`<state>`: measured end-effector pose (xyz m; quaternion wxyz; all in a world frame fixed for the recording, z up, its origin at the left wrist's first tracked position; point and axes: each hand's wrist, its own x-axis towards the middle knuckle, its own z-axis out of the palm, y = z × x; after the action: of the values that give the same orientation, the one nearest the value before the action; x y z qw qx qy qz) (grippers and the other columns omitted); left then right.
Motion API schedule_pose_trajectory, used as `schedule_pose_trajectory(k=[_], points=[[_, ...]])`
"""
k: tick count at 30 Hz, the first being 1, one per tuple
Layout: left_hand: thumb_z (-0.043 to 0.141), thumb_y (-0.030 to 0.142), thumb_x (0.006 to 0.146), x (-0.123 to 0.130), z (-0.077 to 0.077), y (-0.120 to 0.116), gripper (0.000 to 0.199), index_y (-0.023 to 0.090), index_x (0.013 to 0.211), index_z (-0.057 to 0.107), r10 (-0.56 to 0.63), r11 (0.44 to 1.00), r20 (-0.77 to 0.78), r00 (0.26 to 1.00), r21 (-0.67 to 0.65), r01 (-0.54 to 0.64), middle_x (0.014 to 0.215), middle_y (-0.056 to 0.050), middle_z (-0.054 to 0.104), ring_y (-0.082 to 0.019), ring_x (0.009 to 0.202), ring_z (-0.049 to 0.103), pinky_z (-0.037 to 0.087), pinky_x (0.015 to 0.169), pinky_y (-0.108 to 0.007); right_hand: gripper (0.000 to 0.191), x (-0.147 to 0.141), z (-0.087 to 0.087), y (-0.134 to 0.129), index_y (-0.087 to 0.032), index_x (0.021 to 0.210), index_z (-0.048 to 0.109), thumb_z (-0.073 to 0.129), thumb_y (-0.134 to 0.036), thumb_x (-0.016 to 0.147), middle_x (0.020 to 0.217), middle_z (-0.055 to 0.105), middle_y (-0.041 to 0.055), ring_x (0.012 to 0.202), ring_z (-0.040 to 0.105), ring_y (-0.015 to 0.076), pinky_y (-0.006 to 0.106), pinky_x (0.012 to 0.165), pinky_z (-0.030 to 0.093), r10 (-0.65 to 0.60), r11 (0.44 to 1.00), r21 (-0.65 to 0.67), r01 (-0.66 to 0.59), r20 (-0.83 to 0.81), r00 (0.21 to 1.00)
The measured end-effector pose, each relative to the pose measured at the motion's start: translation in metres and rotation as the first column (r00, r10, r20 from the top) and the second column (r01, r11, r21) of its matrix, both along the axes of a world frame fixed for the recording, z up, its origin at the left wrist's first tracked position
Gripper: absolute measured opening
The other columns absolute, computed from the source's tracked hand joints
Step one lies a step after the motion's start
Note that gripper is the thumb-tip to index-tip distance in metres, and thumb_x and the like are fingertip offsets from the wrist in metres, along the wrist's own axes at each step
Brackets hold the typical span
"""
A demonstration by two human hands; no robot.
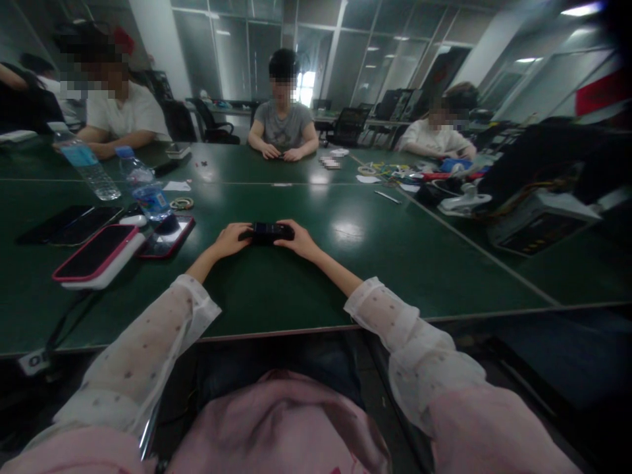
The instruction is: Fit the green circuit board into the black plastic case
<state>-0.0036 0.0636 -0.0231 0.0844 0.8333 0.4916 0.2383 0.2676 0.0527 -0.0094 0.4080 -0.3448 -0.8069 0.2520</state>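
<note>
A small black device (269,232) lies on or just above the green table (276,289), in front of me. My left hand (233,239) holds its left end, with the fingers along its edge. The right end is gripped by my right hand (296,238), its thumb at the near side and fingers at the far side. Light marks show on the device's dark face, too small to read. Whether the device touches the tabletop I cannot tell.
On the left stand two water bottles (89,164) (143,184), near a red-edged phone (170,236), a pink-framed phone (99,252) and dark phones. Tangled cables (390,172), a pen (388,197) and a metal box (543,224) are to the right. Three people sit opposite.
</note>
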Motion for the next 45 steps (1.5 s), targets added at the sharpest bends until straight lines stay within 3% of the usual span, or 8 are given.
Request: schedule_pose_trajectory(k=[15, 18, 21, 25, 28, 36, 39, 45], points=[[0.055, 0.041, 0.085, -0.002, -0.003, 0.004, 0.039, 0.021, 0.118, 0.062, -0.015, 1.000, -0.053, 0.998, 0.011, 0.016, 0.135, -0.008, 0.055, -0.029, 0.126, 0.046, 0.036, 0.105, -0.047, 0.055, -0.001, -0.002, 0.004, -0.021, 0.115, 0.054, 0.075, -0.043, 0.069, 0.114, 0.061, 0.0081, 0.107, 0.059, 0.0253, 0.043, 0.095, 0.045, -0.049, 0.997, -0.066, 0.042, -0.120, 0.992], [0.054, 0.042, 0.086, -0.002, 0.000, 0.001, 0.037, 0.024, 0.117, 0.063, -0.009, 1.000, -0.059, 0.998, 0.003, 0.009, 0.136, -0.005, 0.054, -0.028, 0.126, 0.046, 0.036, 0.105, -0.049, 0.057, 0.003, 0.001, 0.009, -0.021, 0.117, 0.051, 0.070, -0.051, 0.073, 0.113, 0.060, 0.0087, 0.106, 0.059, 0.0248, 0.042, 0.094, 0.046, -0.152, 0.986, -0.105, 0.128, -0.259, 0.954], [0.053, 0.043, 0.087, -0.001, 0.003, -0.002, 0.036, 0.028, 0.118, 0.062, -0.016, 1.000, -0.068, 0.998, -0.009, 0.016, 0.137, -0.002, 0.053, -0.028, 0.126, 0.046, 0.037, 0.104, -0.049, 0.058, 0.018, 0.006, 0.020, -0.021, 0.119, 0.047, 0.067, -0.054, 0.074, 0.114, 0.059, 0.0096, 0.104, 0.058, 0.0247, 0.043, 0.094, 0.046, -0.345, 0.937, -0.065, 0.344, -0.336, 0.876], [0.053, 0.042, 0.087, -0.001, 0.003, -0.002, 0.036, 0.027, 0.119, 0.061, -0.013, 1.000, -0.069, 0.998, -0.003, 0.013, 0.138, -0.003, 0.053, -0.027, 0.126, 0.045, 0.036, 0.104, -0.049, 0.053, 0.043, 0.005, 0.034, -0.021, 0.117, 0.047, 0.068, -0.046, 0.075, 0.114, 0.058, 0.0106, 0.107, 0.055, 0.0265, 0.045, 0.096, 0.043, -0.466, 0.849, 0.149, 0.506, -0.239, 0.852], [0.054, 0.041, 0.086, -0.002, 0.001, 0.000, 0.036, 0.027, 0.118, 0.061, -0.015, 1.000, -0.071, 0.997, -0.005, 0.015, 0.138, -0.003, 0.053, -0.028, 0.127, 0.045, 0.035, 0.105, -0.051, 0.050, 0.054, -0.003, 0.042, -0.018, 0.117, 0.048, 0.068, -0.040, 0.076, 0.114, 0.057, 0.0129, 0.107, 0.054, 0.0284, 0.047, 0.095, 0.043, -0.541, 0.801, 0.215, 0.559, -0.143, 0.829], [0.053, 0.042, 0.087, -0.001, 0.004, -0.003, 0.036, 0.026, 0.119, 0.060, -0.017, 1.000, -0.081, 0.997, -0.014, 0.016, 0.139, -0.003, 0.052, -0.027, 0.127, 0.044, 0.036, 0.105, -0.049, 0.059, 0.057, -0.020, 0.050, -0.016, 0.119, 0.047, 0.073, -0.030, 0.069, 0.117, 0.054, 0.0163, 0.112, 0.049, 0.0339, 0.052, 0.094, 0.041, -0.662, 0.750, 0.168, 0.640, 0.159, 0.733], [0.053, 0.041, 0.087, -0.001, 0.004, -0.004, 0.036, 0.026, 0.119, 0.060, -0.023, 1.000, -0.082, 0.996, -0.011, 0.023, 0.139, -0.003, 0.052, -0.027, 0.127, 0.045, 0.035, 0.105, -0.048, 0.070, 0.056, -0.021, 0.049, -0.020, 0.126, 0.042, 0.075, -0.032, 0.065, 0.123, 0.048, 0.0162, 0.117, 0.044, 0.0360, 0.056, 0.093, 0.040, -0.682, 0.731, 0.137, 0.668, 0.149, 0.716], [0.053, 0.041, 0.086, -0.001, 0.005, -0.002, 0.036, 0.026, 0.117, 0.061, -0.031, 0.999, -0.073, 0.997, -0.015, 0.030, 0.138, -0.005, 0.053, -0.028, 0.127, 0.045, 0.035, 0.105, -0.049, 0.080, 0.056, -0.017, 0.045, -0.022, 0.133, 0.038, 0.076, -0.032, 0.063, 0.126, 0.042, 0.0171, 0.122, 0.039, 0.0394, 0.063, 0.096, 0.035, -0.657, 0.754, 0.067, 0.654, 0.111, 0.746]])
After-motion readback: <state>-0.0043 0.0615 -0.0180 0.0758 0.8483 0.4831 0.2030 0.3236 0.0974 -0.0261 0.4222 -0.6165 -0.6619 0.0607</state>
